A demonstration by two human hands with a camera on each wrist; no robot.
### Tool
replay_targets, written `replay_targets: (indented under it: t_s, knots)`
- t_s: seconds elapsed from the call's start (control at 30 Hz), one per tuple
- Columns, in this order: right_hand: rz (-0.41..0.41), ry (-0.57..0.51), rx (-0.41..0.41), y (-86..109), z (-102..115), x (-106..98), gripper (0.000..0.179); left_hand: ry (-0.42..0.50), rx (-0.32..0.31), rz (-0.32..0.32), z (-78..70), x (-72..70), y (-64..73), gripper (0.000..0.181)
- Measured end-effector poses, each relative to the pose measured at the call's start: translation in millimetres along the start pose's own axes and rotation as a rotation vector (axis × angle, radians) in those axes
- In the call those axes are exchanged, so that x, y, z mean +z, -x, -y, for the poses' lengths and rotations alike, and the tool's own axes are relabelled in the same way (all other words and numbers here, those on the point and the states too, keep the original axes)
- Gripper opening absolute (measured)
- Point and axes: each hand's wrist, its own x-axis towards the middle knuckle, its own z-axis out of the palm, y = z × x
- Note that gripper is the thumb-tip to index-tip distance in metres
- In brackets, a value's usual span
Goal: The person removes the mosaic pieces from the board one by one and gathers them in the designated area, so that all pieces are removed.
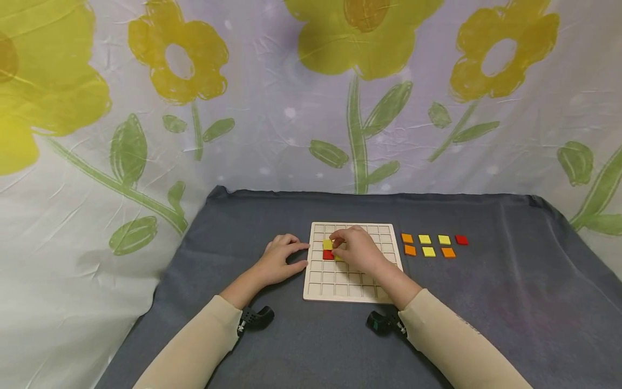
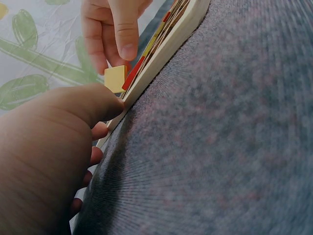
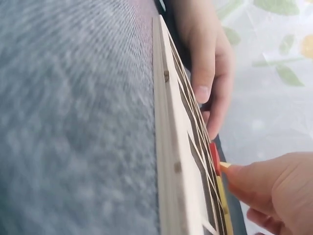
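Observation:
A pale wooden grid board lies on the dark grey cloth. My right hand is over the board's upper middle and pinches a yellow square tile between thumb and fingertips. That tile stands tilted up in the left wrist view. Just below it, a red tile sits in the grid, with another yellow tile beside it, partly covered by my right hand. At the board's left edge, my left hand touches the rim with thumb and fingertips, its fingers extended.
Right of the board, loose tiles lie in two rows: orange tiles, yellow tiles and a red tile. A flower-print curtain hangs behind the table. Black wrist devices sit at both sleeves.

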Motion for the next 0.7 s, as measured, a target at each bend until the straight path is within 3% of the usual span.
replay_targets:
  t_s: [0.3, 0.7]
  knots:
    - [-0.083, 0.147, -0.06, 1.6, -5.1, 8.3, 0.017, 0.004, 0.0, -0.006, 0.2, 1.7, 0.6, 0.046]
    - [-0.12, 0.21, -0.117, 1.8, -5.1, 9.2, 0.018, -0.002, 0.026, -0.026, 2.3, 2.3, 0.5, 0.046]
